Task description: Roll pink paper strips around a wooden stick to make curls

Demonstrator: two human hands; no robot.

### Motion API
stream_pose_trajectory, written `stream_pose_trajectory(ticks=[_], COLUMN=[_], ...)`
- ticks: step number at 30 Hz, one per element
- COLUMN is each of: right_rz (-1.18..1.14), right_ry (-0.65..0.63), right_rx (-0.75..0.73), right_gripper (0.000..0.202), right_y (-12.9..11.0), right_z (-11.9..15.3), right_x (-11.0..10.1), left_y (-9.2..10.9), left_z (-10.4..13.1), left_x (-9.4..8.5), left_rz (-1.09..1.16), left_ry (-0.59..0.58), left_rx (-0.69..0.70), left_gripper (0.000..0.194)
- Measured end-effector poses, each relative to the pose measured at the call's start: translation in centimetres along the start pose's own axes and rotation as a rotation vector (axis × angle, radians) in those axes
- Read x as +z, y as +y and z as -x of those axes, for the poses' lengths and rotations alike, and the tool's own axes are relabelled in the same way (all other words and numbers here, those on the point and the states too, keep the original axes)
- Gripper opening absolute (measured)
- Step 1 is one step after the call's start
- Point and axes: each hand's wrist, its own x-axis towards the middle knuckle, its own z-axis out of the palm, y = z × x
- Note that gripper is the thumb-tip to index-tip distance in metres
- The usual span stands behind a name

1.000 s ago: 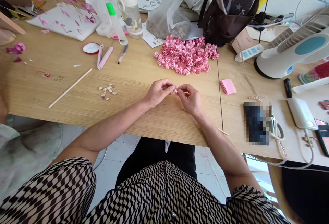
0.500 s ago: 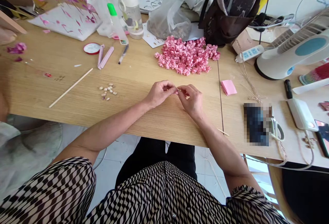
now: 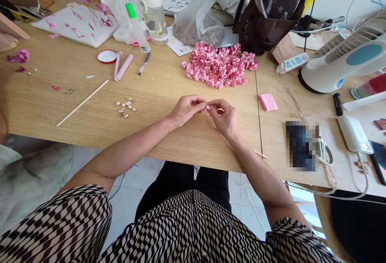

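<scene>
Over the near middle of the wooden table (image 3: pixel 163 142), my left hand (image 3: pixel 189 111) and my right hand (image 3: pixel 224 116) meet fingertip to fingertip. Both pinch a small pink paper flower (image 3: pixel 207 108), mostly covered by the fingers. Beyond the hands lies a heap of curled pink paper flowers (image 3: pixel 218 66). To the right is a small stack of pink paper squares (image 3: pixel 268 102). Several pale shells or seeds (image 3: pixel 126 105) lie loose to the left, their kind too small to tell.
A thin wooden stick (image 3: pixel 82 103), a pen (image 3: pixel 144 63) and a green-capped bottle (image 3: pixel 137 27) lie or stand leftward. A water bottle (image 3: pixel 157 21), plastic bag (image 3: pixel 199 25) and dark bag (image 3: pixel 262 29) line the back. A white fan (image 3: pixel 331 66) and scissors (image 3: pixel 325 152) are rightward.
The hands stay in the same place with only slight finger movement. A bit more of the pink paper flower shows between the fingertips.
</scene>
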Motion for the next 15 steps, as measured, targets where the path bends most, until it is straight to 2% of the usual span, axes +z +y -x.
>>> stream_pose_trajectory(ticks=[4,9,15], right_rz=[0.086,0.136,0.206], right_ry=[-0.036,-0.098,-0.137], right_rx=[-0.090,-0.202,-0.328], right_gripper=[0.005,0.006,0.009], right_y=[0.2,0.3,0.0], right_z=[-0.2,-0.3,-0.3], right_x=[-0.5,-1.0,-1.3], left_y=[0.3,0.4,1.2], left_z=[-0.2,-0.5,-0.5], left_x=[-0.4,-1.3,-1.8], left_rz=[-0.042,-0.025,0.013], left_ry=[-0.047,-0.168,-0.252], left_rx=[-0.003,-0.065,-0.120], left_gripper=[0.025,0.025,0.023])
